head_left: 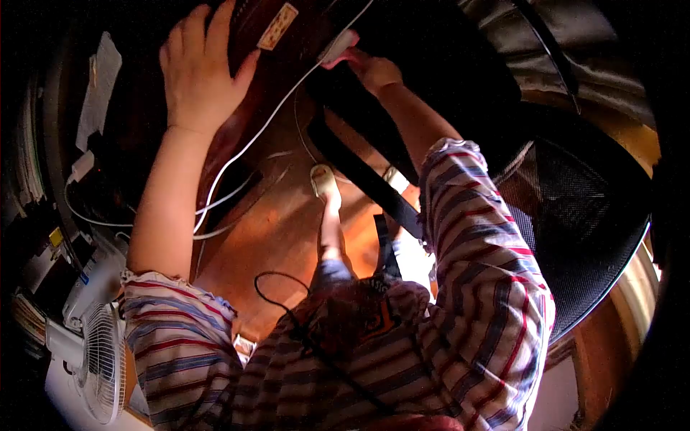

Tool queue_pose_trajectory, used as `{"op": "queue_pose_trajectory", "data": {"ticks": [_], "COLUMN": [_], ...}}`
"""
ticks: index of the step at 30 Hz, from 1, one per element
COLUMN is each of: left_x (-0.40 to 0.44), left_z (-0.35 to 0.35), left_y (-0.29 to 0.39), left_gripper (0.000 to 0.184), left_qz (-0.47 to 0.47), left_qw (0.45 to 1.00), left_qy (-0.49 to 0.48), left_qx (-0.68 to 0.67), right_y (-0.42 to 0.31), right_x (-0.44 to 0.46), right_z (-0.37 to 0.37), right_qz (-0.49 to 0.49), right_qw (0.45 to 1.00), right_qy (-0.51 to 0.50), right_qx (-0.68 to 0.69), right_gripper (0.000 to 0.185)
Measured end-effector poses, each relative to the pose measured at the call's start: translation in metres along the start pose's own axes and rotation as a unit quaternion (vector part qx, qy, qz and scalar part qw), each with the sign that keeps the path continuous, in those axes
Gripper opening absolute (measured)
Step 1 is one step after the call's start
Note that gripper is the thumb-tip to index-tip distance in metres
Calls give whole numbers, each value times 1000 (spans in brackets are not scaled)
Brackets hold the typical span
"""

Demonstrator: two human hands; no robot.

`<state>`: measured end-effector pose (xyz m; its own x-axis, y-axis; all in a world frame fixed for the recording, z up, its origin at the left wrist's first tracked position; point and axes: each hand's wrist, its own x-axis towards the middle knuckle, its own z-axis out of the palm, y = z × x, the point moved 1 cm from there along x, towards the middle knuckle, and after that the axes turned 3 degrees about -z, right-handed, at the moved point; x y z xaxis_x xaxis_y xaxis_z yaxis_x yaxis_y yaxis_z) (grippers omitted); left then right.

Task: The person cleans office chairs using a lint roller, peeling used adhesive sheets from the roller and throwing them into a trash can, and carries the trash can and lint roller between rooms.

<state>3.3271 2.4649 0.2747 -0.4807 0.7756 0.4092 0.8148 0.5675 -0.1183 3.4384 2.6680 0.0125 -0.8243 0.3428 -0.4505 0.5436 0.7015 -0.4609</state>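
My left hand (201, 79) is spread with its fingers apart on or just over a dark reddish-brown surface (248, 79) at the upper left. Beside its thumb lies a small patterned rectangular piece (277, 26). At the top centre my right hand (374, 70) has its fingers closed on a pink and white object (339, 50), too small to identify. A white cable (262, 129) passes by that object and runs down to the left, between my two forearms.
A white fan (103, 363) stands at the lower left. A black mesh chair (575, 208) is on the right. A black bar (366, 176) crosses above the orange-brown floor (255, 248). A grey-white strip (99, 90) and a white plug (83, 166) are at the left.
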Motion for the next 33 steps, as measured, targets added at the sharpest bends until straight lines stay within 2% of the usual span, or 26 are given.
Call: {"op": "queue_pose_trajectory", "data": {"ticks": [1, 3, 5, 7, 9, 10, 12, 14, 17, 19, 20, 21, 23, 25, 27, 28, 30, 31, 32, 33], "left_x": [-3, -5, -4, -4, -6, -6, -6, -7, 3, 1, -3, -6, -22, -43, -75, -89, -117, -126, -130, -131], "left_z": [-2, -1, 1, 0, 4, 6, 5, 4, 1, -1, 1, -1, 4, 24, 48, 53, 64, 72, 79, 84], "left_y": [3, 2, 5, 4, 1, 2, 2, 6, 11, 12, 7, 11, 28, 71, 119, 142, 184, 196, 196, 198], "left_gripper": [61, 62, 61, 59, 60, 59, 59, 59, 58, 56, 48, 48, 34, 16, 15, 18, 25, 27, 27, 24], "left_qz": [12, -5, -18, -37, -35, -37, -43, -47, -47, -2, 25, 30, 124, 6, -69, -110, -185, -219, -212, -251], "left_qw": [1000, 1000, 999, 999, 998, 998, 998, 997, 997, 999, 998, 998, 991, 957, 909, 893, 856, 837, 857, 842], "left_qy": [6, -11, -24, -24, -43, -42, -42, -51, -39, 35, 45, 51, -24, -1, -47, -60, -62, -49, -49, -60], "left_qx": [-10, -8, 12, 9, 14, 20, 21, 25, 38, 12, 36, 34, -31, -290, -408, -433, -479, -498, -467, -473], "right_y": [9, 28, 78, 113, 109, 108, 79, 38, -22, -11, -3, 14, 58, 101, 116, 113, 95, 73, 45, 14], "right_x": [-15, -66, -116, -166, -182, -181, -147, -95, -45, -50, -76, -101, -155, -203, -226, -219, -193, -171, -148, -126], "right_z": [9, -14, -16, -33, -52, -60, -50, -20, 8, 31, 27, 10, -12, -36, -57, -56, -45, -32, -24, -21], "right_qz": [5, -32, -64, -61, -56, -55, -152, -140, -110, -59, -68, -81, -15, -18, -13, -13, -131, -116, -128, -100], "right_qw": [1000, 999, 997, 993, 990, 985, 985, 989, 993, 998, 997, 996, 994, 984, 972, 972, 984, 988, 991, 993], "right_qy": [-16, 24, 48, -2, -28, -52, 36, 48, 13, -7, 0, 17, -35, -87, -103, -99, -24, -34, -17, -57], "right_qx": [-1, -7, -21, -100, -129, -152, -73, -17, -26, -16, -21, -32, -98, -154, -212, -213, -120, -98, -36, -30], "right_gripper": [35, 32, 29, 27, 27, 27, 26, 28, 29, 30, 31, 32, 34, 32, 30, 30, 28, 28, 29, 31]}}
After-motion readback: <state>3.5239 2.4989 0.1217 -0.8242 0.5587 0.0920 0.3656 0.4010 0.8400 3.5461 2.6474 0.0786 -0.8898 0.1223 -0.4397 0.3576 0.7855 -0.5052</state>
